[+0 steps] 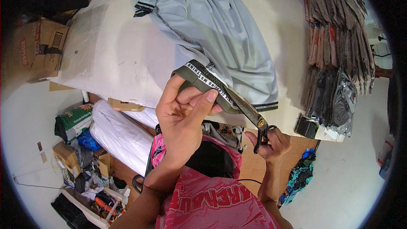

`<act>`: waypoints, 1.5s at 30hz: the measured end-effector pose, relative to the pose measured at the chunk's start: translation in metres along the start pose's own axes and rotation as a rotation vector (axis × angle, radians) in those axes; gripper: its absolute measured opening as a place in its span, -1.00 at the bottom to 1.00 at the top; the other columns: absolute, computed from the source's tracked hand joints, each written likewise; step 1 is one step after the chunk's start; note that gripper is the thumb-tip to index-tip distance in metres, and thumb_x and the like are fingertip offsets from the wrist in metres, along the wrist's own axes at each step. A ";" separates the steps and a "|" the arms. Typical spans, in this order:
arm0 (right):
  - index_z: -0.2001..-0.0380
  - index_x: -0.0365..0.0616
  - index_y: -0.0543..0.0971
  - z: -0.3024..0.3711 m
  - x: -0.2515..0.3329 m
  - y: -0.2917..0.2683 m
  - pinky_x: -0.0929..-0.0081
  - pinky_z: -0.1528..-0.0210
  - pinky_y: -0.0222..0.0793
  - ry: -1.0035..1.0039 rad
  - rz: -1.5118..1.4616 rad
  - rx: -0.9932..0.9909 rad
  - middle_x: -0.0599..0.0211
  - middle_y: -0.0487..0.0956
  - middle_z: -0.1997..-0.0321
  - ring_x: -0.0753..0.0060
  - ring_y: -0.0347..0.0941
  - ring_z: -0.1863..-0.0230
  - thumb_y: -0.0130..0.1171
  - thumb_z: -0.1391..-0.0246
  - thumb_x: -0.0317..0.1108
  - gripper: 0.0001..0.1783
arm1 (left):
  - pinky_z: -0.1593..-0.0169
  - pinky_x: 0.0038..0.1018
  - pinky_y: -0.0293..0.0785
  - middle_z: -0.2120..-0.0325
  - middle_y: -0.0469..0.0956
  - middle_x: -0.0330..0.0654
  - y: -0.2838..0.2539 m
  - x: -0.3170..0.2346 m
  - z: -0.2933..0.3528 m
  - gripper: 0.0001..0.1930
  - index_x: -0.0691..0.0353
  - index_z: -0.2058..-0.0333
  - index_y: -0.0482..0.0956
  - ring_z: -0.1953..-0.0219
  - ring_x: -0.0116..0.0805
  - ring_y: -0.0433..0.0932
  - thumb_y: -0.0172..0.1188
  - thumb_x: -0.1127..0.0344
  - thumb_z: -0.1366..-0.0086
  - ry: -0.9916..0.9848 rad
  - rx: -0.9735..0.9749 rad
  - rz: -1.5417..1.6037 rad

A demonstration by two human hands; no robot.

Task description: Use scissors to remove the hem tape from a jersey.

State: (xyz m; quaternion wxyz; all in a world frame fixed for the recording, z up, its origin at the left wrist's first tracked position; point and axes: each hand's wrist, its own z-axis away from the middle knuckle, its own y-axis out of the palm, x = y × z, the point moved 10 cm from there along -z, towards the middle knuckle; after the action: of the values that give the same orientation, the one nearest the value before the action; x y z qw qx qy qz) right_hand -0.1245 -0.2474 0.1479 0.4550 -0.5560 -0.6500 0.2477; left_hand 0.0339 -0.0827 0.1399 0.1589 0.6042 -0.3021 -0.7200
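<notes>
The grey shirt point(229, 38) is lying across the table point(123, 55) at upper center, its far end running out of the frame at the top. The dark fisheye rim is swallowing the corners and cutting off the carton point(53, 44) at the left edge. Part of the shirt is hiding behind the dark green band point(205, 85) at the center of the frame, so whether the two are joined is hard to tell.

The left hand point(182, 114), just left of center, is closing in a pinch on the band: the thumb is pressing on the near side, while some of the fingers are disappearing behind the cloth. A white printed strip is running along the band.

The right hand point(274, 145), right of center and lower, is gripping the scissors point(262, 124), its fingers curling around the black handles and partly covering them. The blades are pointing up and left, reaching the band's edge; their tips are blending into the dark cloth, and how wide they are parting cannot be made out.

Bagged garments point(328, 46) are lining the table at upper right, plastic glare blurring their folds. A white roll point(116, 133) is lying at lower left, partly passing behind the left arm.
</notes>
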 end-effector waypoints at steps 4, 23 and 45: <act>0.72 -0.07 0.31 0.001 0.000 0.001 0.57 0.75 0.07 0.006 0.005 0.006 0.48 0.29 0.78 0.49 0.19 0.81 0.54 0.49 -0.09 -0.45 | 0.24 -0.49 0.62 0.25 0.57 -0.05 -0.001 0.001 0.000 -0.57 0.38 -0.04 0.26 0.26 -0.41 0.57 0.08 0.63 -0.18 0.007 0.006 -0.024; 0.75 -0.05 0.31 -0.001 0.000 0.002 0.53 0.79 0.01 -0.012 0.003 0.043 0.46 0.27 0.80 0.47 0.17 0.84 0.51 0.40 -0.06 -0.47 | 0.27 -0.48 0.63 0.26 0.57 -0.05 -0.001 0.000 0.000 -0.55 0.38 -0.06 0.24 0.26 -0.39 0.58 0.08 0.64 -0.17 -0.005 -0.007 -0.044; 0.74 -0.06 0.27 0.000 -0.004 0.002 0.57 0.76 0.06 0.051 -0.035 0.050 0.50 0.24 0.80 0.50 0.17 0.82 0.50 0.45 0.04 -0.40 | 0.19 -0.44 0.60 0.22 0.54 0.01 0.008 0.003 0.000 -0.55 0.40 -0.07 0.23 0.21 -0.34 0.56 0.07 0.63 -0.19 -0.031 0.044 -0.075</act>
State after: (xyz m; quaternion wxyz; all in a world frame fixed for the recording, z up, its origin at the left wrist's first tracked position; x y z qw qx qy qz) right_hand -0.1230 -0.2508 0.1449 0.4894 -0.5393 -0.6413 0.2417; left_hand 0.0320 -0.0901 0.1427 0.1137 0.6075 -0.2975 -0.7277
